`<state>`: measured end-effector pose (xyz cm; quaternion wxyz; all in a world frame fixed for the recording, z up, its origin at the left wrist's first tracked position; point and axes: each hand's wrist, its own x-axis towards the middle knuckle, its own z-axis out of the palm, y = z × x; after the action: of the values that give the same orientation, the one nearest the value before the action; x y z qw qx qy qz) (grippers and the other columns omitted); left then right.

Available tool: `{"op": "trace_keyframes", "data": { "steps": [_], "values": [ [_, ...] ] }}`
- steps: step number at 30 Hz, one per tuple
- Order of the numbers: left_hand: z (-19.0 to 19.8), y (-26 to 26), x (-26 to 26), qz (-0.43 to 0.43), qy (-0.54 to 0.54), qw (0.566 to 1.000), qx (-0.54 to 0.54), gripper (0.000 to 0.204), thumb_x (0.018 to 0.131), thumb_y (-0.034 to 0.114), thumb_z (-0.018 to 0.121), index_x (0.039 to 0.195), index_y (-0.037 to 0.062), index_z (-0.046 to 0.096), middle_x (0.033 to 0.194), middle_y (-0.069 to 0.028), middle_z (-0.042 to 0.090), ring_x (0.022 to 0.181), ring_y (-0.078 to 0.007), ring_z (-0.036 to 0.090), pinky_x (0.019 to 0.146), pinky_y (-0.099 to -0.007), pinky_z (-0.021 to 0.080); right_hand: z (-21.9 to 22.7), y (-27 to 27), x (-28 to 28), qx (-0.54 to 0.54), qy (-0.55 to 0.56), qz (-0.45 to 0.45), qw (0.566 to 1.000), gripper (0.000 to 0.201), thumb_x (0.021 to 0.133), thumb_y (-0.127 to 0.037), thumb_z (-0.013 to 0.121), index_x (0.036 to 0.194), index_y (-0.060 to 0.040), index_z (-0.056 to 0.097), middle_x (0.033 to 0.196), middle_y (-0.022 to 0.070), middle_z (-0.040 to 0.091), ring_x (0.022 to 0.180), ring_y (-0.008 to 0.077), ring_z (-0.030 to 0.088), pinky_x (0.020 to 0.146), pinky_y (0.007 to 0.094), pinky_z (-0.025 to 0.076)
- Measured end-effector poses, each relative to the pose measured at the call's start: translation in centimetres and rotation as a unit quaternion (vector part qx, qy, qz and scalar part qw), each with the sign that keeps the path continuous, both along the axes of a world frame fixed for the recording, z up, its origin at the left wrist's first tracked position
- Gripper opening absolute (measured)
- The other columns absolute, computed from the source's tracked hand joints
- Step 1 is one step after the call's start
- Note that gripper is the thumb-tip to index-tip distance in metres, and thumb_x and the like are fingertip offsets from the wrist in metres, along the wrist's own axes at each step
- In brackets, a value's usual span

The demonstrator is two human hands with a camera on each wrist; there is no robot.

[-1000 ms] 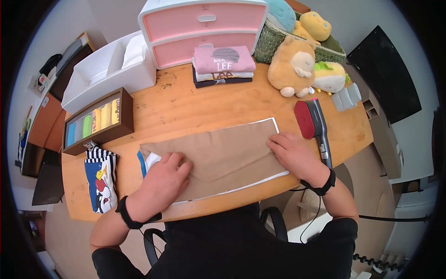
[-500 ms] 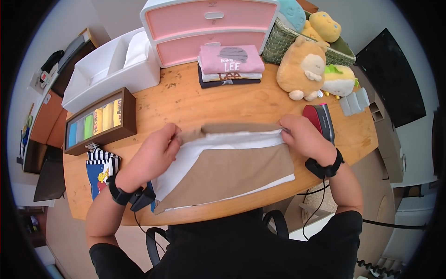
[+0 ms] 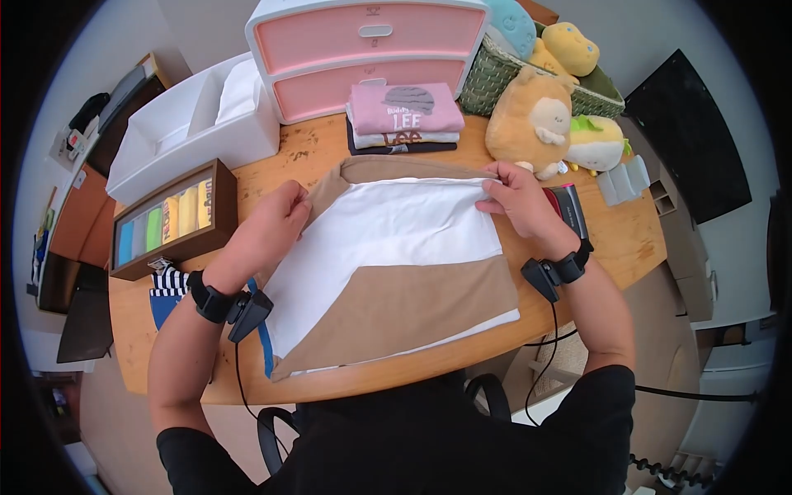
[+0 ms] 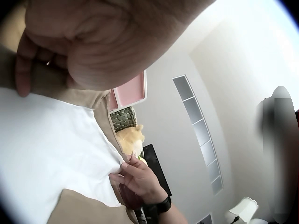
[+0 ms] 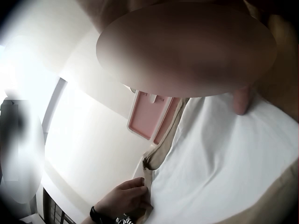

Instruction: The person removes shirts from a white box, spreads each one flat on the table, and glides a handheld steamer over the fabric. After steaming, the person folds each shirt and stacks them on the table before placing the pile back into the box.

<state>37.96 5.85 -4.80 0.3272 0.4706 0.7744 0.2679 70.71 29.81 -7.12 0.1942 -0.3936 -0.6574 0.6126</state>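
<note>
A tan and white garment (image 3: 412, 223) with a blue strip at its left side lies partly folded on the table, its far edge raised between both hands. My left hand (image 3: 276, 219) pinches its tan far left edge; in the left wrist view curled fingers (image 4: 24, 77) overlap the cloth. At the far right corner my right hand (image 3: 524, 202) pinches the edge between thumb and fingers, which the left wrist view also shows. White cloth hangs between the hands, while a tan panel (image 3: 412, 305) lies nearer the body.
Folded shirts (image 3: 408, 111) stand before a pink drawer unit (image 3: 330, 41). A brown box of rolled cloths (image 3: 223, 198), a striped folded garment (image 3: 169, 280) and a white bin (image 3: 256, 132) are at left. Right are plush toys (image 3: 528, 115) and a red-faced handheld device (image 3: 569, 206).
The garment lay flat and folded with my hands resting on it. Both hands took its edge, lifted and drew it away from the body, opening a fold and showing the white inside.
</note>
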Motion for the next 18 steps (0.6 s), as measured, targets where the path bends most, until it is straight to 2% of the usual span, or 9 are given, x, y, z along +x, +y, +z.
{"op": "trace_keyframes", "data": {
  "steps": [2, 5, 8, 11, 14, 15, 17, 18],
  "values": [
    [-0.2, -0.1, -0.1, -0.006, -0.004, 1.0, 0.0, 0.023, 0.112, 0.022, 0.054, 0.109, -0.0007, 0.057, 0.098, -0.0043, 0.06, 0.085, -0.0111, 0.063, 0.075, -0.0292, 0.059, -0.3, -0.3, 0.0, -0.05, 0.013, -0.023, 0.998, 0.023, 0.106, -0.004, 0.061, 0.129, -0.0011, 0.066, 0.12, 0.0016, 0.067, 0.108, 0.0087, 0.066, 0.092, 0.0282, 0.064],
    [-1.2, -0.6, -0.4, -0.023, -0.003, 0.999, 0.04, 0.022, 0.112, 0.021, 0.055, 0.108, -0.0009, 0.056, 0.097, -0.004, 0.06, 0.087, -0.0104, 0.061, 0.077, -0.0289, 0.056, -0.1, -1.0, 0.5, -0.037, 0.029, -0.018, 0.999, 0.024, 0.106, -0.003, 0.061, 0.129, -0.0005, 0.067, 0.12, 0.0015, 0.068, 0.105, 0.0083, 0.066, 0.094, 0.0269, 0.062],
    [-0.8, -1.8, 0.1, -0.048, 0.014, 0.998, 0.046, 0.019, 0.111, 0.019, 0.056, 0.108, -0.0002, 0.056, 0.096, -0.0043, 0.059, 0.086, -0.011, 0.062, 0.077, -0.0289, 0.052, -0.6, -1.2, 2.1, -0.01, 0.042, 0.035, 0.998, 0.023, 0.105, -0.002, 0.063, 0.128, 0.0008, 0.067, 0.121, 0.0014, 0.068, 0.105, 0.009, 0.066, 0.093, 0.0254, 0.058],
    [-0.2, -3.4, 1.1, -0.064, 0.024, 0.997, 0.043, 0.014, 0.11, 0.014, 0.057, 0.107, 0.0004, 0.056, 0.099, -0.0058, 0.063, 0.091, -0.0126, 0.062, 0.076, -0.03, 0.05, -0.5, -2.1, 3.5, 0.064, 0.017, 0.067, 0.995, 0.024, 0.098, 0.005, 0.062, 0.12, 0.0013, 0.071, 0.116, 0.0013, 0.067, 0.099, 0.0086, 0.064, 0.087, 0.0226, 0.052],
    [-0.8, -5.1, 2.4, -0.085, 0.02, 0.991, 0.098, 0.009, 0.107, 0.009, 0.059, 0.107, 0.0009, 0.057, 0.106, -0.0082, 0.068, 0.096, -0.0151, 0.062, 0.078, -0.0305, 0.05, -0.8, -2.3, 5.1, 0.156, 0.008, 0.127, 0.98, 0.029, 0.09, 0.01, 0.058, 0.111, 0.001, 0.075, 0.11, 0.0016, 0.066, 0.092, 0.0089, 0.061, 0.081, 0.0224, 0.048],
    [-0.6, -5.7, 3.0, -0.09, 0.022, 0.991, 0.099, 0.007, 0.102, 0.003, 0.062, 0.107, 0.0013, 0.057, 0.118, -0.0127, 0.07, 0.104, -0.0251, 0.065, 0.086, -0.0349, 0.053, -0.9, -2.7, 5.4, 0.167, 0.01, 0.124, 0.978, 0.03, 0.087, 0.01, 0.057, 0.109, 0.0005, 0.075, 0.108, 0.0017, 0.065, 0.091, 0.009, 0.061, 0.079, 0.0225, 0.047],
    [-1.3, -6.7, 3.3, -0.139, 0.096, 0.971, 0.171, 0.01, 0.099, 0.0, 0.063, 0.107, 0.0016, 0.057, 0.121, -0.0157, 0.068, 0.109, -0.033, 0.065, 0.092, -0.0388, 0.053, -0.1, -4.0, 5.6, 0.19, 0.017, 0.119, 0.974, 0.033, 0.082, 0.011, 0.055, 0.106, -0.0006, 0.076, 0.105, 0.0018, 0.064, 0.089, 0.0092, 0.059, 0.077, 0.0228, 0.046],
    [-1.6, -7.1, 3.5, -0.164, 0.132, 0.956, 0.206, 0.012, 0.097, -0.002, 0.063, 0.107, 0.0018, 0.058, 0.123, -0.0173, 0.067, 0.111, -0.0369, 0.065, 0.095, -0.0407, 0.053, 0.3, -4.4, 5.8, 0.194, -0.003, 0.125, 0.973, 0.033, 0.083, 0.011, 0.056, 0.106, -0.0001, 0.076, 0.109, 0.0033, 0.064, 0.095, 0.0107, 0.06, 0.08, 0.0241, 0.048]
  ]
}}
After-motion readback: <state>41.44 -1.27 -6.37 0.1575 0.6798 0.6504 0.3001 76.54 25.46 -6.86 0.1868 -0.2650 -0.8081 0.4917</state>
